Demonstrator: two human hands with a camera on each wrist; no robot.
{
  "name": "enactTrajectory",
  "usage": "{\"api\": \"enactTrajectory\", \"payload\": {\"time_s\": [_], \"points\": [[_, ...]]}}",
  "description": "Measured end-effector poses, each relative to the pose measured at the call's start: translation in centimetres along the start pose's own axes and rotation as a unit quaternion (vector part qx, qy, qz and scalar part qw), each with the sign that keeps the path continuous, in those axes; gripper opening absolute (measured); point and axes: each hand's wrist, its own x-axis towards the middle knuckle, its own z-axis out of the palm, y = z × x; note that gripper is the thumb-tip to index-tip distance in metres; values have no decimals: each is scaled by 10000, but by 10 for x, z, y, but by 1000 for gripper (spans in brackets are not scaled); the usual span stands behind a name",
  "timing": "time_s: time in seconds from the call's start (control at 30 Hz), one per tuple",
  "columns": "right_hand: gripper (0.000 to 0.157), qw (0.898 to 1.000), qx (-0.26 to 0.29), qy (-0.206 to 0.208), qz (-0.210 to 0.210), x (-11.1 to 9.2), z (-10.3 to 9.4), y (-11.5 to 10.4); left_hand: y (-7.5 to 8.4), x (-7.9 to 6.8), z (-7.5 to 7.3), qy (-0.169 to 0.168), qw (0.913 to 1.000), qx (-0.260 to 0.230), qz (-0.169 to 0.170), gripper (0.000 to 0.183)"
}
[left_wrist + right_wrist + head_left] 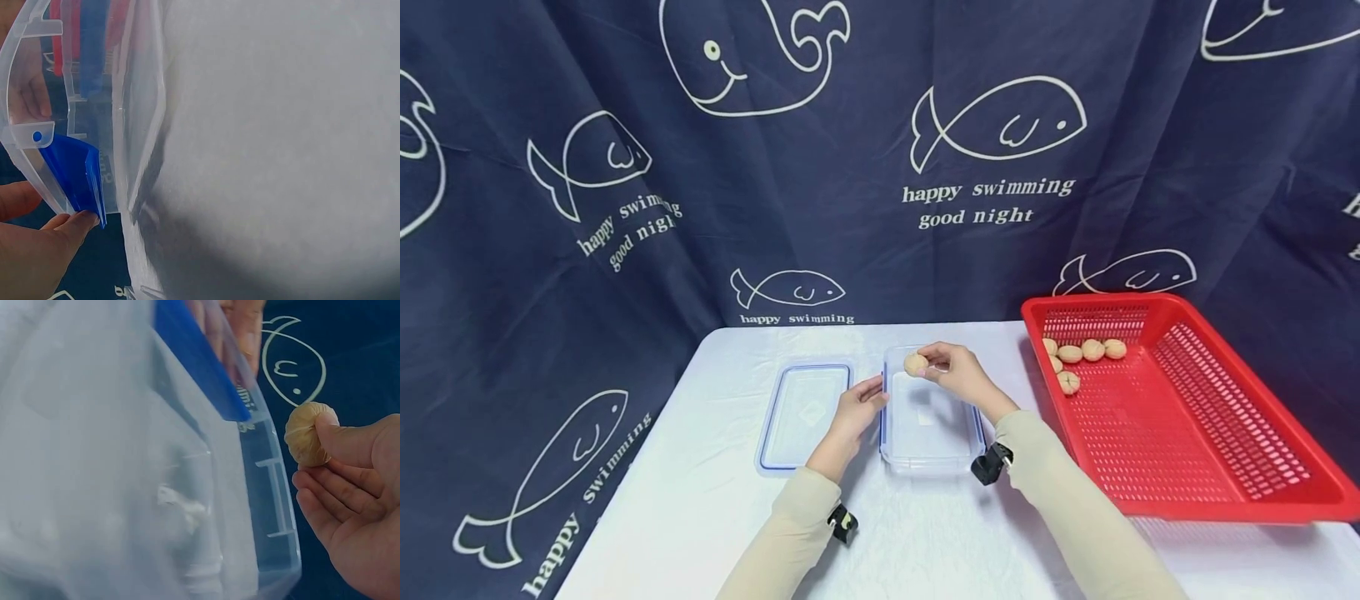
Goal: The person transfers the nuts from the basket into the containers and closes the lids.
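Observation:
A clear plastic food container (928, 462) with blue side latches sits in front of me, its top uncovered. My left hand (853, 412) grips its left side, with fingertips on a blue latch (74, 170) in the left wrist view. Between the thumb and fingers of my right hand (961, 377) is a tan walnut (305, 436), held above the container's far end. Inside, the container's bottom shows no walnuts. Several more walnuts (1092, 350) lie in the far left corner of a red plastic basket (1157, 450).
The basket stands to the right, its left wall beside my right forearm. Left of the container, a clear lid (805, 421) with a blue seal lies flat on the white-covered table (700, 492). A dark blue curtain (865, 242) printed with fish hangs behind the table.

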Motion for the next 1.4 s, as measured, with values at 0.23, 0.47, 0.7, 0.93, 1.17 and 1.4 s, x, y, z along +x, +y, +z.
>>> {"api": "enactTrajectory", "payload": {"time_s": [0.23,0.47,0.7,0.93,1.17,1.4], "points": [[27,9998,39,-139,117,-6,14,5,0,-1,0,8,10000,44,-11,44],[26,9993,-131,-142,316,-9,25,11,1,0,0,-10,10000,25,15,44],[26,9985,-241,-287,395,-9,35,18,2,1,2,-60,10000,-3,30,43],[27,9984,-306,-338,321,-9,38,21,2,1,0,-97,9999,56,88,44],[30,9968,-403,-440,536,-9,36,19,16,-10,-1,-249,9996,123,-46,45],[32,9963,-407,-573,498,-5,29,14,23,-16,-2,-272,9996,76,-53,45]]}}
